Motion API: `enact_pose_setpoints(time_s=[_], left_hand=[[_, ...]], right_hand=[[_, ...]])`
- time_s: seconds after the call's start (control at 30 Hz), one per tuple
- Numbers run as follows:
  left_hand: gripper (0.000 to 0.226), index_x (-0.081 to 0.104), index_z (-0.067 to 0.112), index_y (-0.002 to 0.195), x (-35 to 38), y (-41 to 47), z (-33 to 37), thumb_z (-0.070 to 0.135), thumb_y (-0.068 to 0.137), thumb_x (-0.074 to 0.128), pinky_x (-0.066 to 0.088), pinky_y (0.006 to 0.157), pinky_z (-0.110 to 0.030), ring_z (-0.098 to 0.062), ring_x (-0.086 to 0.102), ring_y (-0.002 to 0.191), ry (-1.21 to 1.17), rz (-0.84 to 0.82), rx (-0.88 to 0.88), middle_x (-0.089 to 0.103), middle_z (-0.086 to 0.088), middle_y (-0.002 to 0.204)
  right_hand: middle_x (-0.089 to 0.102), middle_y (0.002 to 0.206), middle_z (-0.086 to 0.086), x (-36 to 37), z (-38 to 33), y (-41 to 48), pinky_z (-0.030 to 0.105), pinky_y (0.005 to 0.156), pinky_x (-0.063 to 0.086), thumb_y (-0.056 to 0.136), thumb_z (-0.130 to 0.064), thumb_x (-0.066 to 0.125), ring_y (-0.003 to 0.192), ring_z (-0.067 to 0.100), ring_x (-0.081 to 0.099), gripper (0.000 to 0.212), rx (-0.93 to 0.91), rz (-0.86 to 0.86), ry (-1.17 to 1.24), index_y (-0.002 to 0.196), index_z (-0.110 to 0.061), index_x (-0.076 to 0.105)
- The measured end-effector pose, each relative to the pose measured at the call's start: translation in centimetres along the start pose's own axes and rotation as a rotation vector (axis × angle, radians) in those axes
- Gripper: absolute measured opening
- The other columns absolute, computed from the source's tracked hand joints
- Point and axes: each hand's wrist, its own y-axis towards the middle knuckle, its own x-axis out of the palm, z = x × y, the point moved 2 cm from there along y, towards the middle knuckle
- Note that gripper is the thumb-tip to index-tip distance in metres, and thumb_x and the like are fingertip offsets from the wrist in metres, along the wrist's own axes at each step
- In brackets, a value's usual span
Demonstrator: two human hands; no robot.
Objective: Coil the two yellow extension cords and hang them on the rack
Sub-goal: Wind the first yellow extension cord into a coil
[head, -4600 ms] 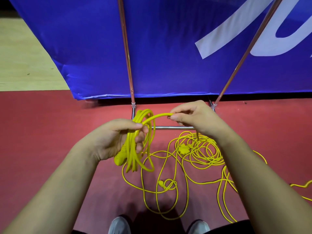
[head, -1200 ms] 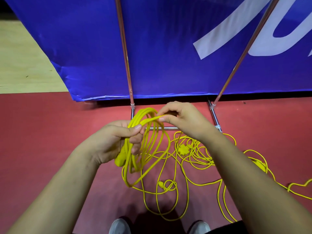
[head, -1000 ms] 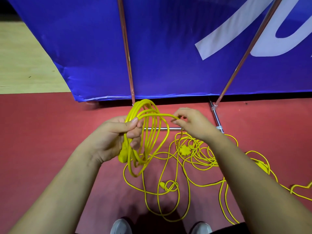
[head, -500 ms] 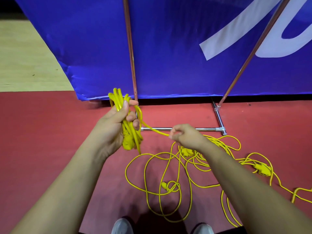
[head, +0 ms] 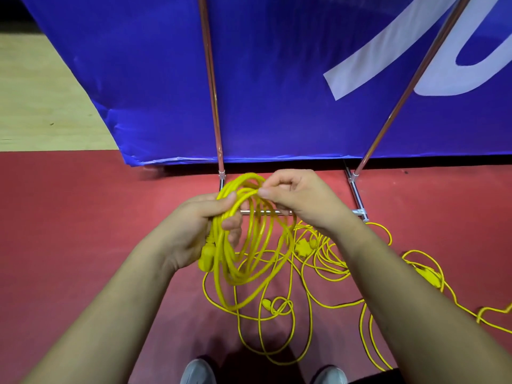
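- Left hand point(head: 194, 231), frame centre: fingers curled round gathered loops of yellow extension cord coil point(head: 250, 253); plug end pokes out below palm.
- Right hand point(head: 302, 200): pinches top strand of coil, just beside left thumb.
- Coil hangs clear above red floor point(head: 83, 231).
- Loose yellow cord point(head: 327, 267) sprawls from lower centre to right edge, loops near shoes point(head: 198, 371).
- Rack base bar point(head: 250, 212) just behind coil; rack uprights point(head: 212, 92) rise against blue banner point(head: 277, 79).
- Open red floor left of arms.
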Motion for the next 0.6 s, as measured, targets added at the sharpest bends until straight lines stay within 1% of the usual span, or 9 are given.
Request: enact_pose_setpoints(time_s=[0.07, 0.13, 0.17, 0.2, 0.27, 0.33, 0.4, 0.5, 0.6], left_hand=[[0.024, 0.059, 0.003, 0.086, -0.1, 0.1, 0.5, 0.025, 0.089, 0.048, 0.041, 0.044, -0.024, -0.015, 0.041, 0.042, -0.111, 0.003, 0.043, 0.038, -0.002, 0.051], [0.020, 0.060, 0.004, 0.083, -0.3, 0.2, 0.9, 0.023, 0.083, 0.053, 0.042, 0.044, -0.024, -0.015, 0.041, 0.042, -0.179, -0.003, 0.065, 0.038, -0.001, 0.051], [0.018, 0.060, 0.004, 0.082, -0.5, 0.2, 1.0, 0.021, 0.081, 0.055, 0.044, 0.045, -0.025, -0.017, 0.044, 0.043, -0.169, 0.000, 0.061, 0.040, -0.002, 0.052], [0.016, 0.059, 0.004, 0.082, -0.8, 0.2, 0.9, 0.019, 0.080, 0.056, 0.047, 0.047, -0.027, -0.020, 0.050, 0.045, -0.130, 0.013, 0.043, 0.044, -0.003, 0.054], [0.012, 0.059, 0.003, 0.082, -1.3, 0.2, 0.6, 0.014, 0.082, 0.052, 0.054, 0.052, -0.034, -0.029, 0.062, 0.054, -0.039, 0.030, -0.027, 0.056, -0.009, 0.061], [0.013, 0.060, 0.003, 0.082, -1.4, 0.3, 0.5, 0.012, 0.081, 0.051, 0.057, 0.058, -0.037, -0.033, 0.067, 0.060, -0.024, 0.056, -0.089, 0.063, -0.014, 0.068], [0.017, 0.060, 0.001, 0.085, -1.6, 0.4, 0.6, 0.015, 0.081, 0.050, 0.058, 0.059, -0.035, -0.031, 0.068, 0.059, -0.052, 0.078, -0.097, 0.064, -0.015, 0.068], [0.028, 0.064, 0.000, 0.084, -1.6, 0.3, 0.8, 0.025, 0.083, 0.051, 0.057, 0.056, -0.033, -0.030, 0.065, 0.057, -0.084, 0.083, -0.128, 0.064, -0.016, 0.067], [0.032, 0.069, 0.002, 0.074, -1.3, 0.2, 0.2, 0.030, 0.083, 0.055, 0.055, 0.052, -0.032, -0.027, 0.064, 0.052, 0.034, 0.003, -0.139, 0.063, -0.014, 0.064]], right_hand=[[0.054, 0.057, 0.003, -1.2, 1.5, -0.2, 0.026, 0.053, 0.038, 0.089, -0.012, 0.068, 0.053, 0.015, 0.048, 0.011, 0.064, -0.037, -0.066, 0.078, -0.012, 0.063], [0.059, 0.064, 0.006, -2.3, 3.1, -0.7, 0.027, 0.063, 0.043, 0.091, -0.009, 0.064, 0.058, 0.015, 0.055, 0.008, 0.118, -0.088, -0.091, 0.083, -0.010, 0.061], [0.059, 0.064, 0.006, -2.7, 3.6, -0.9, 0.028, 0.063, 0.043, 0.091, -0.007, 0.062, 0.057, 0.014, 0.056, 0.005, 0.131, -0.081, -0.068, 0.087, -0.009, 0.060], [0.058, 0.062, 0.005, -3.1, 3.9, -1.0, 0.028, 0.059, 0.043, 0.091, -0.006, 0.061, 0.053, 0.014, 0.054, 0.003, 0.133, -0.052, -0.034, 0.090, -0.008, 0.060], [0.053, 0.056, 0.002, -3.5, 3.5, -0.9, 0.024, 0.048, 0.034, 0.092, -0.005, 0.061, 0.045, 0.011, 0.043, 0.004, 0.114, 0.023, 0.024, 0.095, -0.006, 0.061], [0.047, 0.054, 0.000, -3.7, 2.5, -0.7, 0.022, 0.046, 0.026, 0.091, -0.007, 0.062, 0.047, 0.012, 0.034, 0.007, 0.091, 0.080, 0.007, 0.096, -0.005, 0.067], [0.047, 0.054, -0.002, -3.8, 1.2, -0.7, 0.024, 0.049, 0.027, 0.089, -0.011, 0.066, 0.051, 0.018, 0.035, 0.008, 0.053, 0.099, -0.107, 0.092, -0.008, 0.073], [0.050, 0.052, -0.007, -2.9, -0.7, -1.1, 0.015, 0.047, 0.031, 0.086, -0.012, 0.071, 0.046, 0.004, 0.038, 0.006, -0.012, 0.050, -0.257, 0.086, -0.009, 0.076], [0.060, 0.054, -0.010, -0.7, -2.1, -1.3, 0.012, 0.052, 0.036, 0.083, -0.011, 0.073, 0.051, -0.002, 0.046, 0.004, -0.054, -0.037, -0.307, 0.083, -0.012, 0.077]])
